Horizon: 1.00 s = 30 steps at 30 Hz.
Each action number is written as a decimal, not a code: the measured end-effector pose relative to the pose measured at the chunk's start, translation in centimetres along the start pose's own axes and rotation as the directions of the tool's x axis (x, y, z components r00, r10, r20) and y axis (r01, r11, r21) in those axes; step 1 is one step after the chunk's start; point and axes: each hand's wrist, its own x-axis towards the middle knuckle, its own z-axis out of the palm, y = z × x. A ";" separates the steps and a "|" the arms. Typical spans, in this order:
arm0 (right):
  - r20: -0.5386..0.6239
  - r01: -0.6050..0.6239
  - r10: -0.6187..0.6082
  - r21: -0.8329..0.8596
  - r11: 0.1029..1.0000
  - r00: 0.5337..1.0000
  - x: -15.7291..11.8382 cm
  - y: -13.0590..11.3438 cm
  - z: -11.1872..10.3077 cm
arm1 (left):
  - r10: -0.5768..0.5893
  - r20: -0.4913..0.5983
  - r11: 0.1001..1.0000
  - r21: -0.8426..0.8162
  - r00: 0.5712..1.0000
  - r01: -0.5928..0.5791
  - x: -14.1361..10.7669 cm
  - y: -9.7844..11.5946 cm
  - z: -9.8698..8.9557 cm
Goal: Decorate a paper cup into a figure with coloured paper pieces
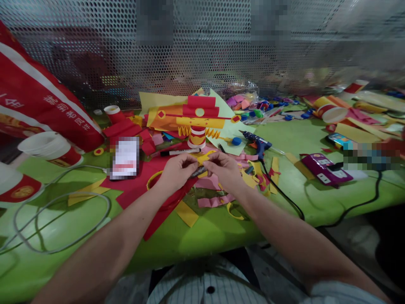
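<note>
My left hand (180, 168) and my right hand (224, 169) meet over the paper scraps at the middle of the table. Between their fingertips they pinch a small piece of yellow paper (204, 158), partly hidden by the fingers. Just beyond stands a paper figure (200, 120) with a red hat, a yellow face and springy folded yellow arms, set on a paper cup (196, 138). A black-and-white marker (180, 152) lies in front of the cup. Red paper (136, 192) spreads beneath my left wrist, and pink paper strips (215, 201) lie near my right.
On the green table (104, 278), a blue glue gun (260, 144) trails a black cord at right, near a purple power strip (327, 169). Stacked paper cups (52, 147), a phone (125, 158) and a looped white cable (106, 202) are at left. A perforated metal panel (202, 55) stands behind.
</note>
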 end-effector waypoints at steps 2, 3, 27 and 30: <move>-0.016 0.281 -0.298 -0.285 0.916 0.954 -0.3 0.2 -0.1 | -0.093 -0.001 0.992 -0.083 0.996 0.093 -0.2 0.2 0.1; 0.020 0.402 -0.432 -0.408 0.820 0.901 -0.4 0.3 -0.2 | -0.134 0.022 0.981 -0.141 0.991 0.136 -0.3 0.4 0.2; 0.271 -0.413 0.358 0.181 0.893 0.893 0.5 -0.5 -0.8 | -0.002 0.184 0.999 -0.049 0.983 0.011 -0.4 0.6 -0.1; 0.267 -0.418 0.366 0.175 0.891 0.892 0.5 -0.6 -0.7 | 0.012 0.170 1.000 -0.020 0.985 -0.008 -0.4 0.5 0.0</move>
